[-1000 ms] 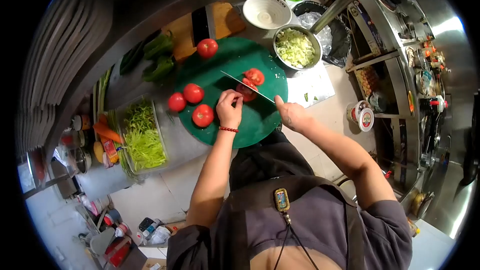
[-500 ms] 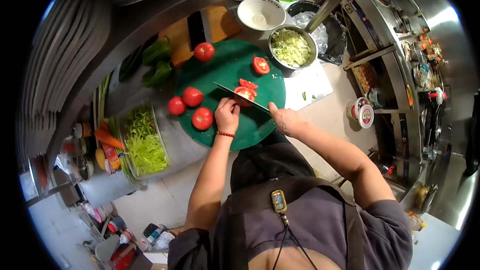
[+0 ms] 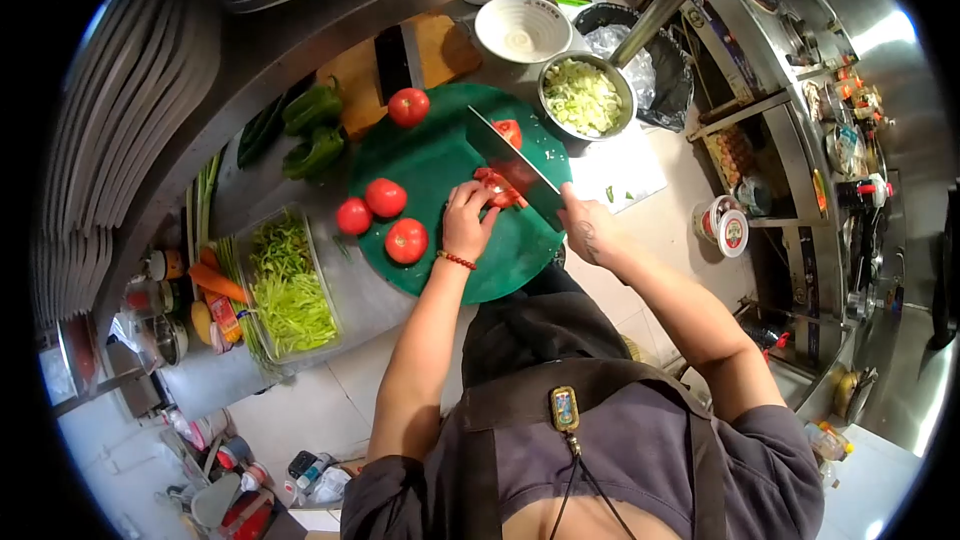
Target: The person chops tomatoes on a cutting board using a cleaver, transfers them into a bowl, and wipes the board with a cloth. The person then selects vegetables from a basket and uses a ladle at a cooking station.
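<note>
My right hand (image 3: 590, 232) grips a cleaver (image 3: 510, 161) by its handle. The blade's broad face shows, slanting across the round green cutting board (image 3: 440, 155). My left hand (image 3: 468, 222), a red bead bracelet at its wrist, has its fingers curled on cut tomato (image 3: 507, 194) close to the blade. Beyond the cleaver lies a tomato half (image 3: 508, 132), partly covered by the blade. Whole tomatoes rest to the left: one (image 3: 406, 240) near my left hand, another (image 3: 385, 197) behind it, and one (image 3: 353, 216) by the board's edge. A further tomato (image 3: 408, 107) sits at the back.
A metal bowl of chopped pale-green vegetable (image 3: 585, 95) and a white bowl (image 3: 523, 28) stand behind the board. Green peppers (image 3: 314, 130) and a clear tub of cut greens (image 3: 290, 290) are leftward. A wooden board (image 3: 445, 48) with a dark-bladed knife (image 3: 393, 62) lies behind.
The cleaver has swung away from the tomato to the right and back, its blade turning from edge-on to broad face. My left hand has shifted slightly right and farther over the cut tomato.
</note>
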Demonstrator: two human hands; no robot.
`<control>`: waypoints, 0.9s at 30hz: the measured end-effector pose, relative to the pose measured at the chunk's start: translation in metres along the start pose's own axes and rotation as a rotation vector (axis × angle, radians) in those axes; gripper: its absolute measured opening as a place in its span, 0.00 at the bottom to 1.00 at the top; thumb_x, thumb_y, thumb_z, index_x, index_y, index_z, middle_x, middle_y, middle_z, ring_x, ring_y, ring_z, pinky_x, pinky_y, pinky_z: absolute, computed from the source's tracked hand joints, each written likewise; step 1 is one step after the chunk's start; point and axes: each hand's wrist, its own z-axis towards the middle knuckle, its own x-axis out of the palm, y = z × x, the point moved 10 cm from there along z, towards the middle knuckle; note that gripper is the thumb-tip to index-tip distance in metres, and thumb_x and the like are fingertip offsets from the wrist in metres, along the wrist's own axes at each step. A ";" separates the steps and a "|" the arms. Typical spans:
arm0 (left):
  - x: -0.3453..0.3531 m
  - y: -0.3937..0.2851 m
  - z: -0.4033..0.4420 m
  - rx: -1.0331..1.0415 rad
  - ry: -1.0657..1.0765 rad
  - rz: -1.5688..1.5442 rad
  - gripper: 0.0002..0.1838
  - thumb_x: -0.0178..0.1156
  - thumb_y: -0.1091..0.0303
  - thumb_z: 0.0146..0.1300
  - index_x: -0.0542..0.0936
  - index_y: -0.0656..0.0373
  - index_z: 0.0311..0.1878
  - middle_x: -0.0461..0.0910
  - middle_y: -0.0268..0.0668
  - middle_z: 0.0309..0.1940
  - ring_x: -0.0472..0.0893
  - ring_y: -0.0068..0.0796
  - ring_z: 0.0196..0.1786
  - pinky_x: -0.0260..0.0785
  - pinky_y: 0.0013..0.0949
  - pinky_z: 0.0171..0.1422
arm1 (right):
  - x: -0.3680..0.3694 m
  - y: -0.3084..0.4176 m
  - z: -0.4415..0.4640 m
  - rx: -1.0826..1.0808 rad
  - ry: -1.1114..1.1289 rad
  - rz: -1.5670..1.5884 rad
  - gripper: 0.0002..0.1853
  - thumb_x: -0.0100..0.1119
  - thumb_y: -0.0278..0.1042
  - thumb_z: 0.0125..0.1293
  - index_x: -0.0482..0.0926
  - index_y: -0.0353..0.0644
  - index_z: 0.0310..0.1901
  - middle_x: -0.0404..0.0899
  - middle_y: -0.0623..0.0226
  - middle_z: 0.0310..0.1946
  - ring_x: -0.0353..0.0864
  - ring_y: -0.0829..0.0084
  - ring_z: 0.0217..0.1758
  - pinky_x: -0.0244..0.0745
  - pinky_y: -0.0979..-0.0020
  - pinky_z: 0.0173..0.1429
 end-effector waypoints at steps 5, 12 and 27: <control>-0.002 -0.004 -0.013 0.057 -0.050 -0.033 0.08 0.65 0.78 0.44 0.79 0.60 0.31 0.77 0.40 0.36 0.76 0.44 0.42 0.70 0.40 0.48 | 0.044 -0.006 -0.004 0.025 0.098 -0.098 0.12 0.44 0.33 0.67 0.58 0.35 0.46 0.76 0.41 0.27 0.77 0.41 0.34 0.69 0.48 0.36; -0.001 -0.007 -0.021 0.040 0.006 -0.007 0.05 0.60 0.78 0.48 0.78 0.62 0.31 0.77 0.43 0.34 0.76 0.46 0.40 0.70 0.42 0.44 | 0.038 0.014 -0.022 0.003 0.108 -0.072 0.10 0.43 0.25 0.61 0.59 0.34 0.43 0.76 0.40 0.24 0.77 0.42 0.30 0.71 0.47 0.34; 0.048 0.056 0.143 -0.154 0.287 0.196 0.15 0.68 0.63 0.43 0.78 0.56 0.35 0.77 0.42 0.26 0.79 0.44 0.37 0.72 0.42 0.44 | -0.018 -0.040 -0.098 0.090 -0.229 0.335 0.13 0.51 0.27 0.66 0.64 0.33 0.49 0.73 0.57 0.20 0.74 0.65 0.21 0.70 0.67 0.28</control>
